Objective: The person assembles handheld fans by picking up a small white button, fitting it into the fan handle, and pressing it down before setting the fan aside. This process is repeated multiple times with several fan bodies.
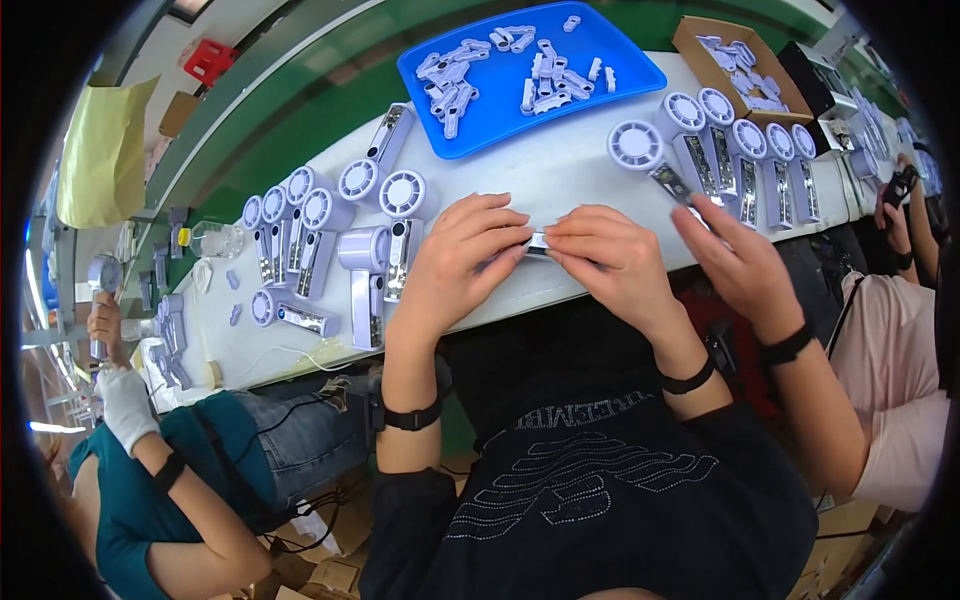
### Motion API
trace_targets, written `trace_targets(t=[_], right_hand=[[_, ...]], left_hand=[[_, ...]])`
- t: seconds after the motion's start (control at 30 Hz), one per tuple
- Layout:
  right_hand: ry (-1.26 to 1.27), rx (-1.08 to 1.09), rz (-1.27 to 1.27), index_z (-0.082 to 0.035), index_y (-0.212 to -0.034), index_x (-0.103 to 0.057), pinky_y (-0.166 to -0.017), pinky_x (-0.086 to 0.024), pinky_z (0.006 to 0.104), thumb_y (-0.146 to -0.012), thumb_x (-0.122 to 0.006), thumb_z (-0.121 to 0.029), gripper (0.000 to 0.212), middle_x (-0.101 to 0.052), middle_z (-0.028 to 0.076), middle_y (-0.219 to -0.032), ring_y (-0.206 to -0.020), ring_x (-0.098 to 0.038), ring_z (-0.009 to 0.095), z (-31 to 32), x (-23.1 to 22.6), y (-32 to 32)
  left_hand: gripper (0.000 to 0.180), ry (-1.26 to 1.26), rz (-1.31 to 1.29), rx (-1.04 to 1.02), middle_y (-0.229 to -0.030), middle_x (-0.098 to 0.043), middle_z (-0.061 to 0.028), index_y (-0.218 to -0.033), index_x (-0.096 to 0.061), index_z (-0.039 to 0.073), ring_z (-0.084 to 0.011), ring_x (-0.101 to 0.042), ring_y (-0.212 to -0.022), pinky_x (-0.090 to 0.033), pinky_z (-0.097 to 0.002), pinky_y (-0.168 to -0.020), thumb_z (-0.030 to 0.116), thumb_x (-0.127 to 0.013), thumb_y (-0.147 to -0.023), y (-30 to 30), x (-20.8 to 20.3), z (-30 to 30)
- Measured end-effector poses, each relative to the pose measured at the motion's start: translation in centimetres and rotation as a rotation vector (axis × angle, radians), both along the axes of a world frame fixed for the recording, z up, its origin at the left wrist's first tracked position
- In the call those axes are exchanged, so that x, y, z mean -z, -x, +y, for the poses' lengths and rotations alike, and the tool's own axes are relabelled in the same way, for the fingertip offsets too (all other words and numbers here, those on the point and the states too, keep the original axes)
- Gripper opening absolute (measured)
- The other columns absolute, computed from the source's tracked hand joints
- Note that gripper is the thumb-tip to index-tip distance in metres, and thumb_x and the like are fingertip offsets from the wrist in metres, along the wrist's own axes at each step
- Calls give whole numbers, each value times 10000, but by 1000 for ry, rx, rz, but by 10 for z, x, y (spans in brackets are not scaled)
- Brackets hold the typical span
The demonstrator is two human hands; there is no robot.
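My left hand (462, 262) and my right hand (612, 258) meet over the near edge of the table, fingers closed in a pinch. Between them they hold a small part with a pale and dark face (538, 242), mostly covered by my fingertips. Just left of my left hand stands a lavender handheld fan (403, 195), with more fans (316, 210) grouped beyond it. Above my hands, a blue tray (480, 140) holds loose lavender plastic pieces (553, 80). To the right, a co-worker's hand (745, 265) reaches to a fan with an open handle (636, 147).
More fans with exposed handles (750, 140) line the table's right side, before a cardboard box (690, 40) of lavender pieces. At the left, another person's hand (104, 325) holds a fan (104, 272). A thin white cable (290, 352) lies near the table's front edge.
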State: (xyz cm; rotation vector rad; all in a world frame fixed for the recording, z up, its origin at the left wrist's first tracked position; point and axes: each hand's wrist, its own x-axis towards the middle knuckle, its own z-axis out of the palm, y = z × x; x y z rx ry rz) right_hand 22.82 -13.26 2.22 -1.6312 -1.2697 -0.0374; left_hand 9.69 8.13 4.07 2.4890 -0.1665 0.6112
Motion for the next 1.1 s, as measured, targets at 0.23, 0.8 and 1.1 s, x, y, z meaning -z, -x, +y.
trace_targets(t=[0.23, 0.8, 1.1], right_hand=[[56, 95, 33, 18, -1074, -843, -928, -637, 389, -889, -834, 22, 186, -834, 135, -1082, -1058, -795, 298, 2, 0, 15], [70, 101, -74, 43, -1140, -804, -924, -647, 380, -912, -833, 8, 232, -807, 168, -1181, -1069, -794, 319, -1, 4, 18], [100, 235, -272, 42, -1144, -810, -898, -643, 378, -921, -831, 3, 227, -808, 177, -1164, -1046, -794, 330, 6, 3, 27]], left_hand=[[188, 86, -43, 92, -1117, -805, -75, -1035, -822, 17, -311, -736, -1157, -585, -435, -1003, 35, -843, -849, -5, 8, 5], [239, 128, -50, 115, -1114, -784, -83, -1070, -815, 16, -317, -719, -1173, -592, -428, -990, 22, -847, -832, 0, 17, 2], [405, -79, -83, -98, -1255, -766, -40, -1208, -800, 85, -336, -668, -1303, -524, -516, -1112, 125, -887, -815, 3, 24, -16]])
